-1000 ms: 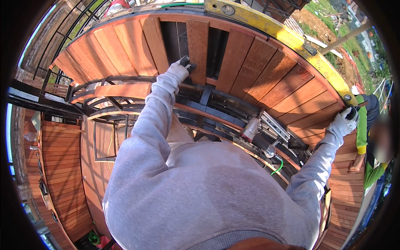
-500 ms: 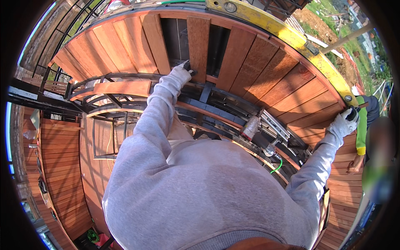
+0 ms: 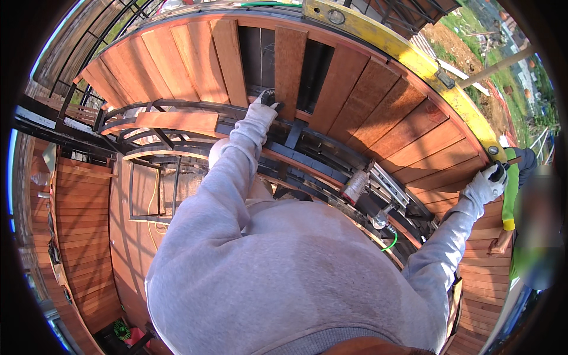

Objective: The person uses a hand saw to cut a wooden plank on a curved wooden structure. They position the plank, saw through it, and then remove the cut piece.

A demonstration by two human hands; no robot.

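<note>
Your left hand (image 3: 266,105), in a white-and-black work glove, is at the lower end of a flat reddish-brown wooden slat (image 3: 290,65), fingers bent at its left edge; whether they grip it cannot be told. The slat lies between two dark gaps (image 3: 252,50) in a curved row of similar reddish-brown slats (image 3: 339,89). Your right hand (image 3: 490,181), gloved alike, is at the lower right end of a long yellow spirit level (image 3: 408,56); its exact hold cannot be told. The level extends along the row's outer edge. Between your hands, nearer your body, a silver cylindrical object (image 3: 355,187) and a silver metal tool (image 3: 380,220) with a green hose (image 3: 391,239) lie beside the slats. A co-worker's hand (image 3: 500,244) extends from a bright green sleeve (image 3: 510,198).
</note>
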